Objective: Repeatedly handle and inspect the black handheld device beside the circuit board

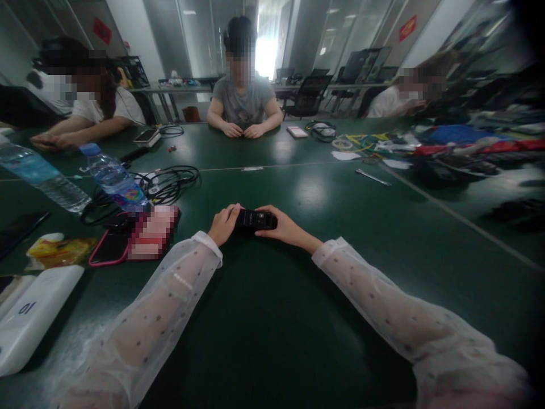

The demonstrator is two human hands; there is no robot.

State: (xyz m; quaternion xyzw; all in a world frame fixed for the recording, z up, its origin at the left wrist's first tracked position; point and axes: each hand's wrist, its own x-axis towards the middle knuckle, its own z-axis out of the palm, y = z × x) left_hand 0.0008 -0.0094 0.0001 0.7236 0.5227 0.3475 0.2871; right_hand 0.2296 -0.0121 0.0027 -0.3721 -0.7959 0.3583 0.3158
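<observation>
A small black box-shaped device with faint pale markings lies between my hands, low over the green table. My left hand grips its left end, thumb on the near side. Around the right end curl the fingers of my right hand. Both hands are closed on it, and parts of its two ends are covered by fingers. I cannot tell its exact kind, nor whether it rests on the tabletop. Sheer white dotted sleeves cover both forearms.
On the left are two water bottles, coiled black cables, phones and a white power bank. A wrench lies right of centre, with cables and a blue cloth beyond. Three people sit around the table.
</observation>
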